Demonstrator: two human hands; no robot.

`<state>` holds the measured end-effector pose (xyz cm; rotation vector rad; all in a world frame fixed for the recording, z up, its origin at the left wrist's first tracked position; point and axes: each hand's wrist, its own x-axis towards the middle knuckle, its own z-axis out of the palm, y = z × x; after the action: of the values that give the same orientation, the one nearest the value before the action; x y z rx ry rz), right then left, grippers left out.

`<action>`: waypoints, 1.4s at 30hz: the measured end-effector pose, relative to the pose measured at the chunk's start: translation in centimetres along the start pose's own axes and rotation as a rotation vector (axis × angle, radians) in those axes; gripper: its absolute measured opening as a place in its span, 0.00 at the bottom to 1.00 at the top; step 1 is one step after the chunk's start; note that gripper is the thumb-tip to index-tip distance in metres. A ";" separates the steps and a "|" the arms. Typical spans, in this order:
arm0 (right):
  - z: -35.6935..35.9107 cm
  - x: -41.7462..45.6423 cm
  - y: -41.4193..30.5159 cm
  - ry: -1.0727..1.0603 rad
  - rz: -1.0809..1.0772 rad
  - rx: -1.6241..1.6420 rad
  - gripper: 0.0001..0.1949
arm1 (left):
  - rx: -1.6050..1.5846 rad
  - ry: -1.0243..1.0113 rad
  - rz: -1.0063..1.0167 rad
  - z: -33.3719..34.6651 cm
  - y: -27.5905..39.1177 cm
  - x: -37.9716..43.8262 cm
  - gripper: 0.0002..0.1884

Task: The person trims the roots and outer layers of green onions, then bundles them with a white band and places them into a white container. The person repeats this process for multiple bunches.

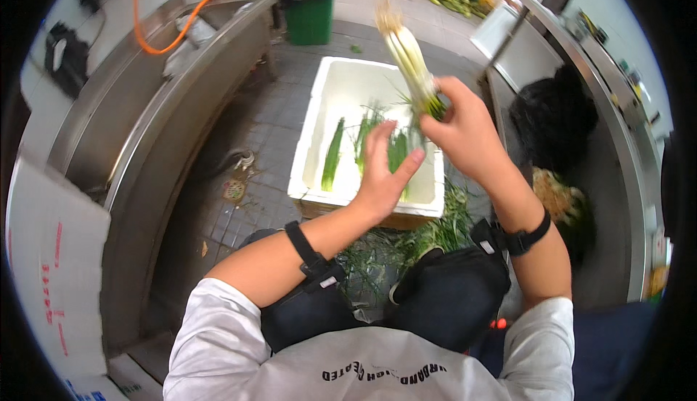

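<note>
My right hand (460,123) grips a bunch of scallions (411,63), roots and white stalks pointing up and away from me. Its green part passes below my fingers and is partly hidden. Close by on the left, my left hand (384,175) has its fingers apart and nothing visible in them. Both hands are over a white foam box (340,69). Green vegetable pieces (332,156) lie inside the box, some of them behind my left hand.
Loose green trimmings (435,232) cover the floor around the box and my feet. Steel sinks (179,107) line the left, with an orange hose (142,36). A green bin (309,17) stands ahead. On the right, a black bag (552,120) sits under a steel table (615,145).
</note>
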<state>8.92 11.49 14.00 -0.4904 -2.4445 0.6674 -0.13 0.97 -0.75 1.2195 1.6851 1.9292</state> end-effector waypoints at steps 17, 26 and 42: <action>-8.7 -3.6 11.1 0.562 0.012 -0.022 0.20 | 0.573 -0.291 -0.075 -1.3 -2.3 0.0 0.47; -21.5 -11.0 30.8 0.439 0.208 -0.874 0.18 | 0.572 -0.440 -0.226 -1.5 -3.6 -0.8 0.37; -39.4 -23.4 51.6 0.174 0.878 -1.450 0.18 | 0.552 -0.489 -0.697 0.2 -5.9 0.7 0.28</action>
<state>60.68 56.13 4.33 -2.0527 -2.0439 -0.9992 -2.13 3.14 -5.95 0.9506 2.0335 0.7200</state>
